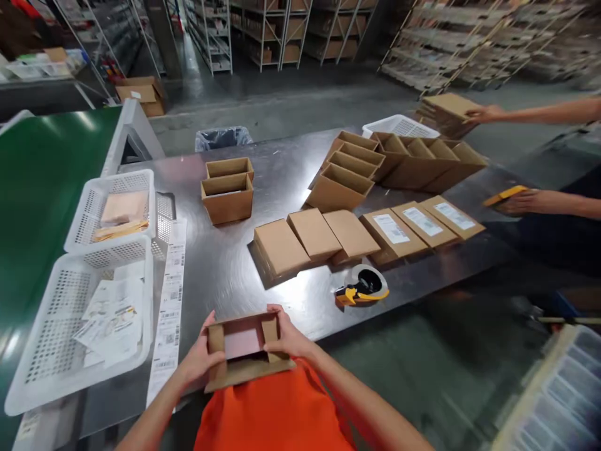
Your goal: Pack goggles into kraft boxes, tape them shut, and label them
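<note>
open carton held at the desk edge

your left hand (200, 362) and right hand (286, 338) are both grasping a small open cardboard box (241, 351), one on each side, at the near edge of the steel desk (277, 181) just above your orange shirt (277, 413). a strip of labels (169, 300) lies just left of it, beside two white baskets (75, 326) with papers. a yellow tape dispenser (361, 289) sits to the right. beyond lie closed flat boxes (310, 238) and open boxes (228, 188). at far right, another person's hand (483, 114) touches a stack of cardboard (446, 109).
</note>
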Demonstrator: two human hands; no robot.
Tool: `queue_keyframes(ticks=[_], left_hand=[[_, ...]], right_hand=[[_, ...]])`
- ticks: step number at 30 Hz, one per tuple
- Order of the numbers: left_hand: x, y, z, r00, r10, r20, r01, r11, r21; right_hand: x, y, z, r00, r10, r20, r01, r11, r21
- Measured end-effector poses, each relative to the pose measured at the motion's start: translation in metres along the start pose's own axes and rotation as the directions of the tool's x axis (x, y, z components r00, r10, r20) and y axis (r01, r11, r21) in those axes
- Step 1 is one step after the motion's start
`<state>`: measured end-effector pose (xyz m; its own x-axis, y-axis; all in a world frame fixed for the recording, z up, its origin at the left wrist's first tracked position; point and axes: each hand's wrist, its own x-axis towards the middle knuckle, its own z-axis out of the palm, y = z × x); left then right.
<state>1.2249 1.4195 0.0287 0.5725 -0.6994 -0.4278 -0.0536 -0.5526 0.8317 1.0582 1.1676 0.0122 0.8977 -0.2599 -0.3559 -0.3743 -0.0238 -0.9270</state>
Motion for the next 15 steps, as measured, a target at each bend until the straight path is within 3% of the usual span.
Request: queue_keyframes(ticks=[3, 5, 6, 8, 10, 11, 13, 15], left_hand=[[0.01, 0.005, 0.021, 0.952, -0.023, -0.306, 0.081, 0.981, 0.178], [0.003, 0.005, 0.023, 0.892, 0.122, -0.436, 0.035, 0.941, 0.336], [-0.004, 0.005, 0.02, 0.879, 0.228, -0.418, -0.028, 0.902, 0.431], [-0.019, 0.007, 0.009, 0.904, 0.384, -0.189, -0.217, 0.791, 0.572], [-0.033, 0.015, -0.002, 0.921, 0.376, 0.105, -0.356, 0.699, 0.62], [-0.036, 0.022, -0.005, 0.924, 0.331, 0.189, -0.372, 0.671, 0.642], [-0.035, 0.036, -0.006, 0.945, 0.246, 0.214, -0.324, 0.624, 0.711], [-0.026, 0.046, 0.002, 0.974, 0.183, 0.134, -0.218, 0.584, 0.782]], right_hand=[[0.009, 0.0, 0.014, 0.988, -0.108, -0.106, 0.09, 0.983, -0.163], [0.005, 0.004, 0.014, 0.968, -0.224, -0.114, 0.203, 0.965, -0.166], [0.001, 0.006, 0.013, 0.956, -0.265, -0.124, 0.245, 0.957, -0.157], [-0.006, 0.009, 0.008, 0.949, -0.29, -0.124, 0.273, 0.952, -0.137], [-0.009, 0.01, 0.005, 0.959, -0.269, -0.09, 0.26, 0.96, -0.101], [-0.008, 0.01, 0.004, 0.966, -0.249, -0.07, 0.245, 0.967, -0.065], [-0.005, 0.009, 0.003, 0.981, -0.186, -0.054, 0.188, 0.982, 0.03], [-0.002, 0.008, 0.006, 0.992, -0.104, -0.067, 0.11, 0.988, 0.107]])
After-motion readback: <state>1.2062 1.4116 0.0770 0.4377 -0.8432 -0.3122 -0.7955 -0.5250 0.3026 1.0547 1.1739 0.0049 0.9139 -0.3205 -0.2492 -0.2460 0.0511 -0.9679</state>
